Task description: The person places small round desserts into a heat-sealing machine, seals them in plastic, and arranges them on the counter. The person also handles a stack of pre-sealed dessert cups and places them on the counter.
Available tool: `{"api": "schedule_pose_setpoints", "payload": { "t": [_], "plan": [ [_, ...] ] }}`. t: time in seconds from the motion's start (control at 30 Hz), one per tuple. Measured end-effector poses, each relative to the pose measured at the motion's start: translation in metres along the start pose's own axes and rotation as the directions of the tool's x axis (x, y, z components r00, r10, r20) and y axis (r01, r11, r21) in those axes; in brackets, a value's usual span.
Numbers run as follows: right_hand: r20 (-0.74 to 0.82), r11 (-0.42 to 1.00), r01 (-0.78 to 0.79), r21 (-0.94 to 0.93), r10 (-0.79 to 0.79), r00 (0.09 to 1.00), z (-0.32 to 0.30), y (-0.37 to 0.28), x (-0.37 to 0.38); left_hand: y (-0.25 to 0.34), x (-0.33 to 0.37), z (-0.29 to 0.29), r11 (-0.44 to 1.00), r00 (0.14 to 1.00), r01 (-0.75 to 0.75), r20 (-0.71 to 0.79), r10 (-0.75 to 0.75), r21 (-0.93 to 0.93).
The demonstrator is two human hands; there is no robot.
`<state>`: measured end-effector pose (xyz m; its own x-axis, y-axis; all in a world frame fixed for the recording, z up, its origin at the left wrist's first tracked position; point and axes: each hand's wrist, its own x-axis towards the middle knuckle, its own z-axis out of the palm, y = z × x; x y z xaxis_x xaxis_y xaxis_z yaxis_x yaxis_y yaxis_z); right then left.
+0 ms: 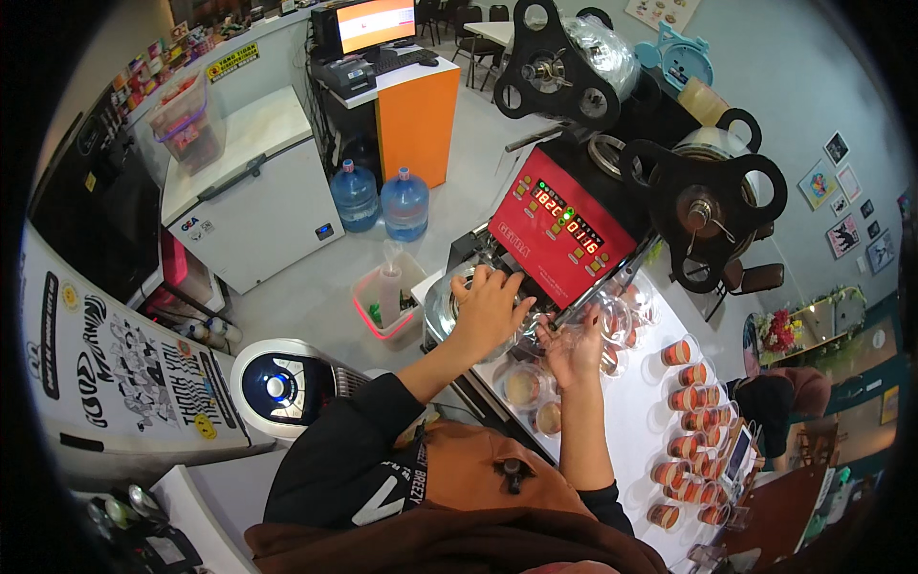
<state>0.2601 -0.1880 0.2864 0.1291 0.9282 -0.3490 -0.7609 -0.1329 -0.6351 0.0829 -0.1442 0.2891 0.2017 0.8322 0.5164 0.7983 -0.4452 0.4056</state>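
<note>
A red cup-sealing machine with a lit digital panel stands in front of me. My left hand lies with fingers spread over the metal parts at the machine's lower left, beside a round metal dish. Just under the machine's front edge, my right hand is turned palm up, its fingers apart and slightly curled. Clear plastic cups stand close beside that hand; whether the fingertips touch one is hard to see. Nearer me are a clear cup with pale contents and another cup.
Several filled orange-red cups line the right of the white table. Black three-lobed film reel holders top the machine. On the floor are a pink-rimmed bin and two blue water jugs. A person bends at the far right.
</note>
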Motion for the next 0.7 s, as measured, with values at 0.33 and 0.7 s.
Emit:
{"api": "schedule_pose_setpoints", "payload": {
  "t": [0.33, 0.7],
  "plan": [
    [-0.09, 0.997, 0.08, 0.007, -0.08, 0.993, 0.009, -0.006, 0.013, -0.004, 0.01, -0.002, 0.945, 0.977, 0.137, 0.195, -0.08, -0.298],
    [-0.036, 0.993, -0.118, 0.01, 0.119, 0.992, 0.001, -0.015, 0.019, -0.023, 0.022, 0.033, 0.49, 0.939, 0.345, 0.297, -0.175, -0.8]
  ]
}}
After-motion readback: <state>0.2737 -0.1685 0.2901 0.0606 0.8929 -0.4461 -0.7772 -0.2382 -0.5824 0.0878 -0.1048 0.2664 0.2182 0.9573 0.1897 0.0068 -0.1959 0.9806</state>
